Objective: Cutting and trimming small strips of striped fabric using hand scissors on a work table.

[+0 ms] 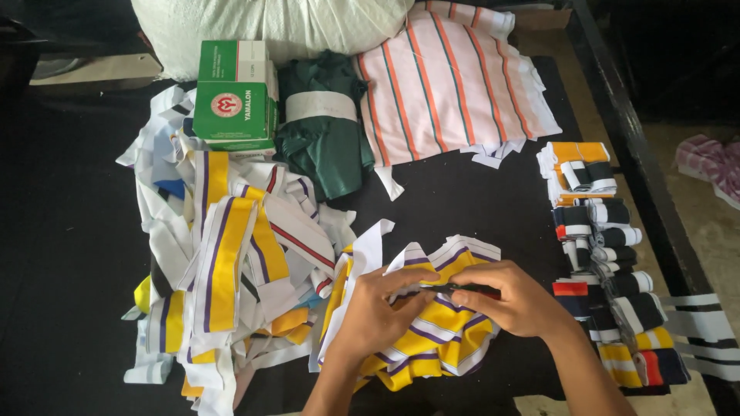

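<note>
A bundle of yellow, white and purple striped knit strips (pixel 432 339) lies on the black table (pixel 62 254) in front of me. My left hand (pixel 378 308) presses on the bundle's left part, fingers curled over the strips. My right hand (pixel 512 296) rests on its upper right part and grips a thin dark tool with a red section (pixel 472 290), held across the top of the bundle. Both thumbs meet near the middle.
A loose heap of striped strips (pixel 231 262) spreads to the left. Behind it stand a green and white box (pixel 235 96), a rolled green cloth (pixel 324 127) and a striped pink fabric (pixel 455 85). Folded striped bundles (pixel 601 254) line the right edge.
</note>
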